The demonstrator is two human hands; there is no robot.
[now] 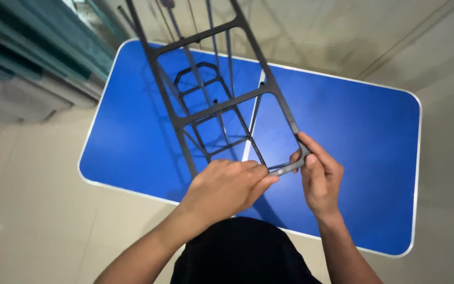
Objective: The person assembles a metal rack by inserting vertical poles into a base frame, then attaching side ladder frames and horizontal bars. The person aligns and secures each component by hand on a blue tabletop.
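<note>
Tiled floor (38, 210) all round, pale, lots of free room left and right. Blue folding table (353, 137) below me, white rim, centre seam running near to far; its near edge is close to my body, far edge toward the wall. Teal curtain (32, 47) far left. Black metal rack frame (211, 100), ladder-like with thin rods hanging off it, stands up over the table middle and leans away from me. I hold its near bottom corner. My left hand (227, 189) is curled over the lower bar, fingers pressed closed around it. My right hand (319, 179) pinches the rounded corner, thumb on the near side, fingers behind. Risk, as I judge it: the frame is tall and held only at one end, so it could swing and hit the tabletop, or the loose rods snag. Corner pinch could slip.
</note>
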